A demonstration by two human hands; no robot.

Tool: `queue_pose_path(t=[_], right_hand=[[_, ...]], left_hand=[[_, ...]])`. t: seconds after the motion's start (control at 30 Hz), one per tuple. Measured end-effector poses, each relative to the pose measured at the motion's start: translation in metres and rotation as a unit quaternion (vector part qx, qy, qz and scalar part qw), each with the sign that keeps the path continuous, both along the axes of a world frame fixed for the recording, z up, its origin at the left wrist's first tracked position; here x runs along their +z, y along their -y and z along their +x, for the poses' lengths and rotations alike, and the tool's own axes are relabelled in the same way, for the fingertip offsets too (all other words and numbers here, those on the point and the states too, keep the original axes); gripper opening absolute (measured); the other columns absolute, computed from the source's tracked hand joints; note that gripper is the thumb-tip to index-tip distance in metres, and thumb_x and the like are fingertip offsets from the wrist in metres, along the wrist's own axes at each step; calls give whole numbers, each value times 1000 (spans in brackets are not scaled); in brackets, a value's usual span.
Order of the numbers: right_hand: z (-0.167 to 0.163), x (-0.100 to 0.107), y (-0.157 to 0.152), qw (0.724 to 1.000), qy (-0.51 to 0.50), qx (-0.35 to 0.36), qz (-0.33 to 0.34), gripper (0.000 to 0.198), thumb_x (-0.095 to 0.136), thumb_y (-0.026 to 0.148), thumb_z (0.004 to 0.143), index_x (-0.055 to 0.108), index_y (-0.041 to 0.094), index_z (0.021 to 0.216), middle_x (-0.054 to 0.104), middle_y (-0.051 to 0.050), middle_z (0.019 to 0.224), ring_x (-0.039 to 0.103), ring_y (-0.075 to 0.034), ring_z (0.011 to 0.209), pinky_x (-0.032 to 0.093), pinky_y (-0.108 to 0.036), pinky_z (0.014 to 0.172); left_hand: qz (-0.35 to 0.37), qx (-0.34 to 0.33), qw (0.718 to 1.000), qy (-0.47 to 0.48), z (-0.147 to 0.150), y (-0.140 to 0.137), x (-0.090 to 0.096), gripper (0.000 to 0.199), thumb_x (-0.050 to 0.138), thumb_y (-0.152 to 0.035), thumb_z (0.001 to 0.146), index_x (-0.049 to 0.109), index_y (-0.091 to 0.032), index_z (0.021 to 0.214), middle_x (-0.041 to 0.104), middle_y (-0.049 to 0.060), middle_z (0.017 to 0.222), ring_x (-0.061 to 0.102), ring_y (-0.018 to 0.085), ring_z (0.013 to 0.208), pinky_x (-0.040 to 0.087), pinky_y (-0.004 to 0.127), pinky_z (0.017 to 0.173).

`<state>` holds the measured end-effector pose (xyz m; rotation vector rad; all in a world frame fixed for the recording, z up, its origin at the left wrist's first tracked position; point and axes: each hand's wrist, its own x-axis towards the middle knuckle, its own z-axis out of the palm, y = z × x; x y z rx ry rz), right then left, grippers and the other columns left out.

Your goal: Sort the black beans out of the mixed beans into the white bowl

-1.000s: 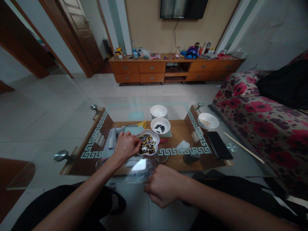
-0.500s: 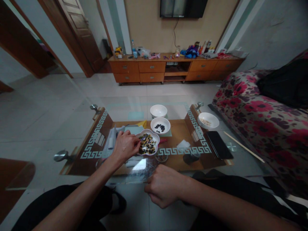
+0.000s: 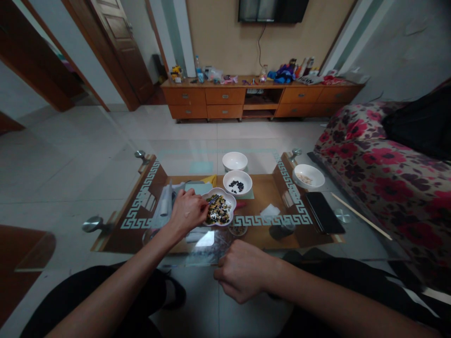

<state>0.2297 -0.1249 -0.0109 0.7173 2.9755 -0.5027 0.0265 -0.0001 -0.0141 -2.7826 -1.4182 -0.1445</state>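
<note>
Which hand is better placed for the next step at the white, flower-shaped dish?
Left, likely: the left hand holds a slim greyish tool over the dish. The right hand is curled, farther from it, with no tool visible.

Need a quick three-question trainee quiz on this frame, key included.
1. True or false: the right hand holds the slim tool.
2. Which bowl holds only small black pieces? A) far-right bowl B) middle bowl, just beyond the flower-shaped dish C) farthest bowl
3. Fill in: the far-right bowl, just beyond the black flat device, holds ____ pieces.

Key: 1. False; the left hand holds the slim tool. 2. B. 3. Pale.
</note>
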Motion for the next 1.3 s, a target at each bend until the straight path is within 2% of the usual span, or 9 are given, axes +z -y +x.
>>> queue_pose_path(t=[0.37, 0.77, 1.0, 1.17, 1.3], right_hand=[[0, 0, -1, 1000, 0, 3, 1, 17, 65, 33, 90, 75, 19, 89, 74, -3, 79, 64, -20, 64, 29, -38, 54], [0, 4, -2, 1000, 14, 2, -8, 17, 66, 33, 90, 75, 18, 89, 75, -3, 80, 64, -20, 65, 31, -39, 55], [0, 5, -1, 1000, 0, 4, 3, 18, 65, 33, 90, 76, 18, 88, 74, -3, 78, 64, -20, 64, 30, -38, 55], [0, 0, -1, 1000, -10, 2, 1, 17, 66, 32, 89, 75, 18, 87, 74, -4, 79, 64, -20, 65, 29, -37, 55], [-2, -6, 2, 1000, 5, 1, -3, 18, 66, 33, 88, 75, 18, 87, 74, -4, 78, 63, -20, 64, 26, -37, 53]], left_hand=[[-19, -8, 1000, -9, 4, 1, 5, 34, 55, -30, 95, 73, -21, 68, 75, 10, 76, 57, 29, 87, 27, 41, 76], [-9, -2, 1000, 13, 0, 3, 8, 34, 54, -32, 96, 75, -21, 71, 76, 9, 77, 57, 28, 86, 28, 42, 77], [14, -3, 995, 101, -4, 4, 9, 28, 59, -35, 97, 83, -24, 86, 77, 7, 79, 57, 27, 87, 32, 43, 83], [33, 18, 982, 187, 6, -1, 7, 29, 60, -39, 101, 85, -26, 94, 80, 6, 85, 59, 26, 88, 34, 44, 88], [9, 8, 986, 168, 18, -9, 3, 26, 62, -39, 102, 85, -28, 97, 79, 5, 85, 60, 26, 90, 35, 43, 88]])
